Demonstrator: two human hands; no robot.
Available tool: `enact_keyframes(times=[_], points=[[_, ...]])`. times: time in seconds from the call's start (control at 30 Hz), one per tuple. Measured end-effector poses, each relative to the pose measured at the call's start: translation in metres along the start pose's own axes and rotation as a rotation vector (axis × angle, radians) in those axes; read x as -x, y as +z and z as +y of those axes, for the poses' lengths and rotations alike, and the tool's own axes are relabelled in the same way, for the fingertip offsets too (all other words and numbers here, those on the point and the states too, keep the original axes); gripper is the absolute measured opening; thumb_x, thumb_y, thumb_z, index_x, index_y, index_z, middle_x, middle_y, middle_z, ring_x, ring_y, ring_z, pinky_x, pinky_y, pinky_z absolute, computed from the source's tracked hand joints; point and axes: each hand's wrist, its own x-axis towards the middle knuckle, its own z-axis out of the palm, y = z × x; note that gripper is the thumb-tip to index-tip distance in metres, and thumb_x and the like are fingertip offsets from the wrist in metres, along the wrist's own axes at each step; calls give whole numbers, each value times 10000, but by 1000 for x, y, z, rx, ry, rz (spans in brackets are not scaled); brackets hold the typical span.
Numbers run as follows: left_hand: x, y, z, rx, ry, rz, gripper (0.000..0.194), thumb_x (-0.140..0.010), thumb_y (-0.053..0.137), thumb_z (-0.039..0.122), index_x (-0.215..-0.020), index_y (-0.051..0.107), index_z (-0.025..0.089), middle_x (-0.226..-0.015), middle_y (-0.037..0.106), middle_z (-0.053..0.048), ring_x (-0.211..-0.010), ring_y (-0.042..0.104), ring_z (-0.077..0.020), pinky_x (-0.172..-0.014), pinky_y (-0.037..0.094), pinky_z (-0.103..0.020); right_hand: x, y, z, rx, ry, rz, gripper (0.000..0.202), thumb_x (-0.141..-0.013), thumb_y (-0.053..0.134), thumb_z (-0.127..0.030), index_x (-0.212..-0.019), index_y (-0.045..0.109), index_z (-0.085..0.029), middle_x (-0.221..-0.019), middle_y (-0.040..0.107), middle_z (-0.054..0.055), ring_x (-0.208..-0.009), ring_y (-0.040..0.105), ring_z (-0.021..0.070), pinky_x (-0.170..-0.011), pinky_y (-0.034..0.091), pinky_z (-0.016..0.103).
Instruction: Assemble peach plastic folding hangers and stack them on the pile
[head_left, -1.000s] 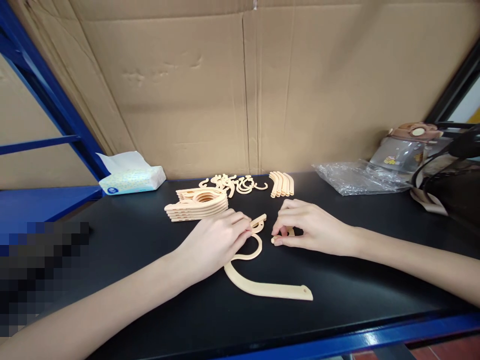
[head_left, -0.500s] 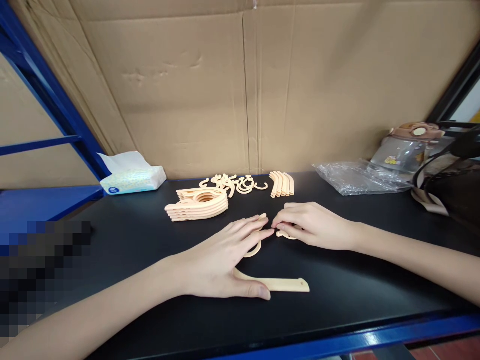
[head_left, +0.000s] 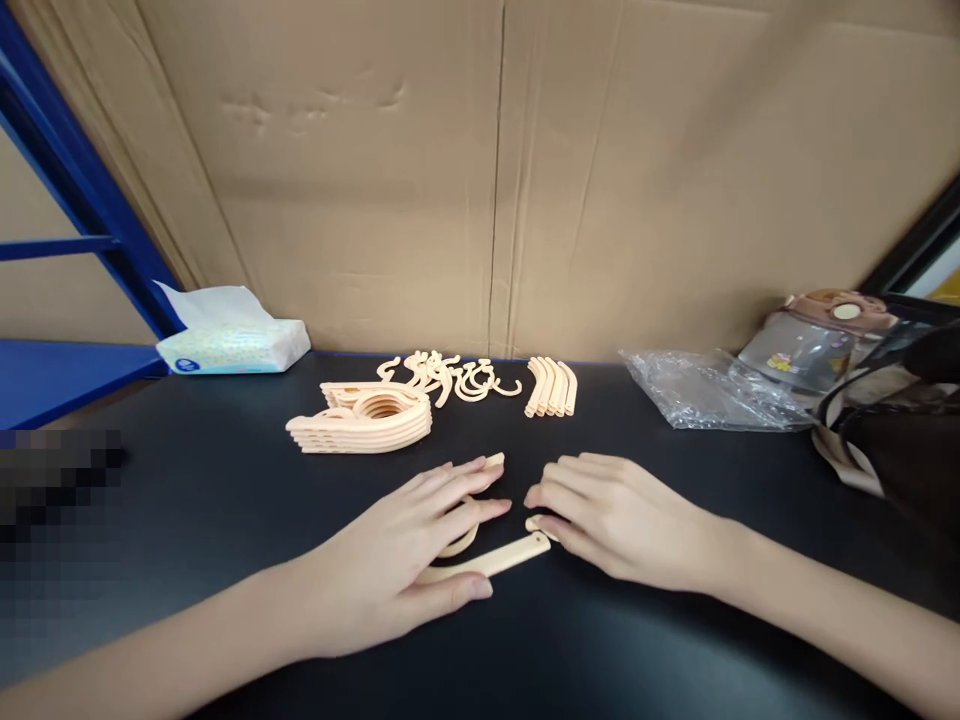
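My left hand (head_left: 405, 560) lies over a cream plastic hanger part (head_left: 510, 556), holding it with the thumb along its lower arm and the fingers across the far side. A round loop of the part shows between thumb and fingers; the palm hides the rest. To the right, my right hand (head_left: 611, 520) is curled down over a small cream plastic piece (head_left: 534, 523). Only that piece's tip shows at the thumb, close to the end of the hanger part's lower arm; its kind is hidden.
Behind the hands are a stack of hanger parts (head_left: 367, 430), several loose hooks (head_left: 472, 380) and a row of curved pieces (head_left: 551, 388). A tissue pack (head_left: 232, 345) stands back left. Clear plastic bag (head_left: 697, 390), bottle (head_left: 802, 345) and dark bag (head_left: 900, 430) are right.
The view has shifted, and both hands appear lower in it. The hanger part's lower arm has swung upward at its right end, close to the small piece under my right hand.
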Motion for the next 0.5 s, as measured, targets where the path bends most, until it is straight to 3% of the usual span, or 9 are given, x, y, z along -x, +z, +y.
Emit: enact_keyframes(times=[0.1, 0.5], points=[[-3, -1, -1, -13, -1, 7, 520, -922, 500, 412, -1401, 381, 248, -1506, 276, -85, -1389, 244, -268, -1109, 280, -501, 2, 2, 0, 15, -17, 59, 213, -973, 388, -236, -993, 586, -160, -820, 565, 33, -707, 479, 158, -658, 342, 299], [-10, -21, -1, -160, 42, -149, 566, -919, 479, 464, -1391, 404, 160, -1465, 306, -118, -1366, 279, -277, -1075, 333, -452, -3, 11, 17, -65, 19, 174, 210, -967, 397, -201, -966, 605, -169, -741, 557, 10, -638, 441, 147, -602, 289, 291]])
